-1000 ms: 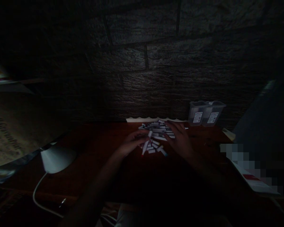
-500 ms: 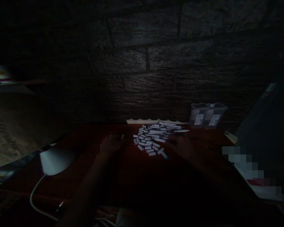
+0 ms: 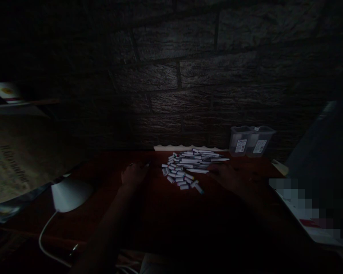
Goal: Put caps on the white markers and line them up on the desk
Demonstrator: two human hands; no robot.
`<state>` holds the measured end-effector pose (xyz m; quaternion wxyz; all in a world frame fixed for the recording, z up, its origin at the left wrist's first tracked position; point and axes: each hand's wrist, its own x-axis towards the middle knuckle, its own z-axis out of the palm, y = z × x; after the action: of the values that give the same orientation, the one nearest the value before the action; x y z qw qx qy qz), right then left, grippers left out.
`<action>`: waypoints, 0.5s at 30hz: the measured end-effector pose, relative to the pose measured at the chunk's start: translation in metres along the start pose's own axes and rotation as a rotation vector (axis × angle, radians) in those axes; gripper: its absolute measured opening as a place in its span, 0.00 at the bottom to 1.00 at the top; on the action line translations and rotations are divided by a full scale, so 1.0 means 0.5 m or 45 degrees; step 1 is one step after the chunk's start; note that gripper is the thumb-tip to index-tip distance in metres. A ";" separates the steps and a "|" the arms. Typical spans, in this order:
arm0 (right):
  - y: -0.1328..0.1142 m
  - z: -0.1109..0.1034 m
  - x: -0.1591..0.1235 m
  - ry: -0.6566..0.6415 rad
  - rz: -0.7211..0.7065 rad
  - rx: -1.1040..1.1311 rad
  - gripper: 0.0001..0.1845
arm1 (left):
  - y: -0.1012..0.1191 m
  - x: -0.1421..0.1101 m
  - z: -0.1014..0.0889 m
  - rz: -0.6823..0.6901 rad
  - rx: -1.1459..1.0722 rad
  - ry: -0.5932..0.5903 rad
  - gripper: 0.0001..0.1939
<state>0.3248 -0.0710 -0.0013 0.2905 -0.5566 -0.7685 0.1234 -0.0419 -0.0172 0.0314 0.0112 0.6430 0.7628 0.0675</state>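
White markers (image 3: 194,160) without caps lie in a pile at the middle back of the dark wooden table (image 3: 160,213). Their loose white caps (image 3: 179,179), with coloured ends, are scattered in front and to the left. My right hand (image 3: 225,177) is at the pile's right side, its fingers closed on the end of one marker (image 3: 197,171). Left of the caps, my left hand (image 3: 133,176) rests low over the table with its fingers curled. Something small and dark shows at its fingertips, too dim to name.
Two clear plastic boxes (image 3: 250,141) with labels stand at the back right against the brick wall (image 3: 160,83). A scalloped white strip (image 3: 174,148) lies behind the markers. At the left are a white lamp (image 3: 70,196) with its cable and a brown paper bag (image 3: 14,152).
My right hand has shifted slightly right, and the marker at its fingers has slid the same way. The left hand stays nearly in place; the light tip at its fingers now looks dark.
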 end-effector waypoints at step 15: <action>-0.007 0.029 -0.003 -0.001 0.027 0.111 0.10 | -0.014 0.009 0.007 -0.132 -0.052 -0.017 0.25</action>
<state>0.3141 -0.0716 -0.0117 0.3131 -0.5515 -0.7564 0.1601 -0.0492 -0.0138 0.0274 0.0330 0.6028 0.7934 0.0780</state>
